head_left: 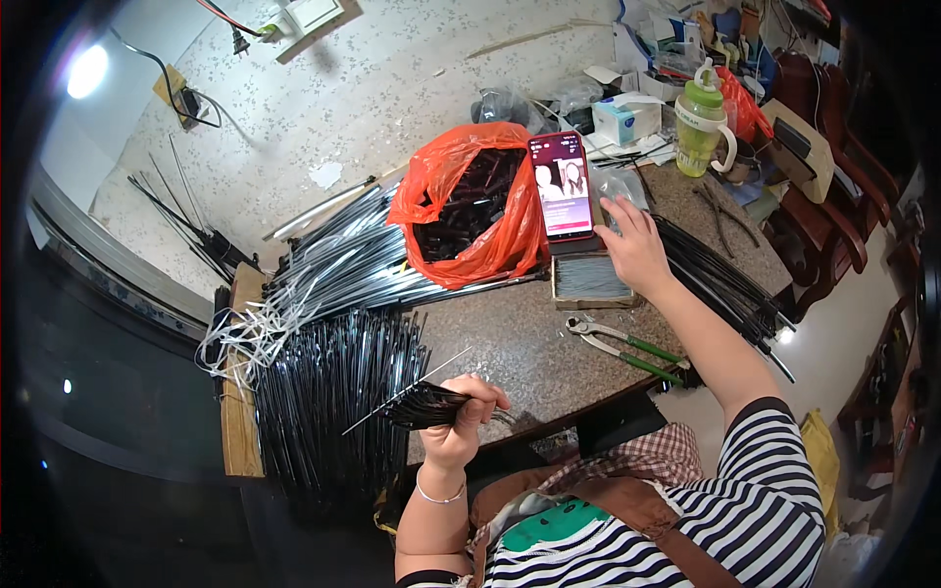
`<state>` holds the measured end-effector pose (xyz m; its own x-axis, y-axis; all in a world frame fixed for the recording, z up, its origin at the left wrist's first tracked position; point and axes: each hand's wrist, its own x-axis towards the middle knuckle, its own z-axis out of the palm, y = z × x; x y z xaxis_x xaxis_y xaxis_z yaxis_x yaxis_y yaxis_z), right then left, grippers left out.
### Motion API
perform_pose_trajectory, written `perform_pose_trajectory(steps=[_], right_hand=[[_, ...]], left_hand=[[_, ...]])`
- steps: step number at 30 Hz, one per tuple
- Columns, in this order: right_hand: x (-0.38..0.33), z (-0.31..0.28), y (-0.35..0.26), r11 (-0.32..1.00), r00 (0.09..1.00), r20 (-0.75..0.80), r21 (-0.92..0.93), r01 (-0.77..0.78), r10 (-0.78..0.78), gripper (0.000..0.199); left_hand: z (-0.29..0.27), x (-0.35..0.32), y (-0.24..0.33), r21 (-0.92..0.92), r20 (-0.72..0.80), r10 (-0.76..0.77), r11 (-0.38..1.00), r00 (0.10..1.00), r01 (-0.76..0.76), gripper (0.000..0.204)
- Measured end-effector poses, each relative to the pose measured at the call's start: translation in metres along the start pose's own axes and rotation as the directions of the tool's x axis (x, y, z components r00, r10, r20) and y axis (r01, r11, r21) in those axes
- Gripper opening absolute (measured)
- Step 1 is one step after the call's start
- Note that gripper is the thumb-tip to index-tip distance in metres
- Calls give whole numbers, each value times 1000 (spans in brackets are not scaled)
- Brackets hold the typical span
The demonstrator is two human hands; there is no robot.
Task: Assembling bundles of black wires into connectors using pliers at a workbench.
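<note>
My left hand (461,421) is closed around a bunch of black strips (417,405) fanned out to the left. A thin pale rod (392,397) crosses the far end of the bunch, and some thin ends stick out on the hand's right. My right hand (632,240), fingers apart, hovers by the right edge of a lit phone (562,191) that leans upright. Whether a fingertip touches the phone I cannot tell. Below the phone, a shallow box (593,282) holds many thin grey wires, close to my right hand.
Green-handled pliers (627,348) lie near the table's front edge. An orange bag (421,245) holds small black pieces. Black rods (333,402) and silvery rods (333,245) cover the left side. More black rods (716,274), a dark tool (725,216) and a green bottle (698,127) are at right.
</note>
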<state>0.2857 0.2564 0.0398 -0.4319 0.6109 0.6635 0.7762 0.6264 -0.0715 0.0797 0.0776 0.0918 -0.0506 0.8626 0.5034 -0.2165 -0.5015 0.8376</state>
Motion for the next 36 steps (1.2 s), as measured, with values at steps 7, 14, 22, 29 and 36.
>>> perform_pose_trajectory(steps=[7, 14, 22, 29, 36], right_hand=[[1, 0, -1, 1000, 1000, -2, -8, 0, 0, 22], [0, 3, -2, 1000, 1000, 8, -22, -5, 5, 22], [-4, 5, 5, 998, 998, -10, -34, 59, -59, 22], [13, -9, -34, 988, 990, -20, -68, 136, -138, 24], [31, -92, -167, 164, 938, 163, 979, -117, -307, 29]], left_hand=[[-2, -1, 1, -18, 5, -7, 1000, 1000, 7, 21], [-3, -1, 0, -20, 2, -7, 1000, 1000, 7, 21], [1, -1, -3, -4, 1, 9, 1000, 1000, -9, 23], [-12, -13, 16, 5, -65, 14, 1000, 998, -14, 23], [-17, 7, 27, 171, 131, -54, 985, 990, 31, 16]])
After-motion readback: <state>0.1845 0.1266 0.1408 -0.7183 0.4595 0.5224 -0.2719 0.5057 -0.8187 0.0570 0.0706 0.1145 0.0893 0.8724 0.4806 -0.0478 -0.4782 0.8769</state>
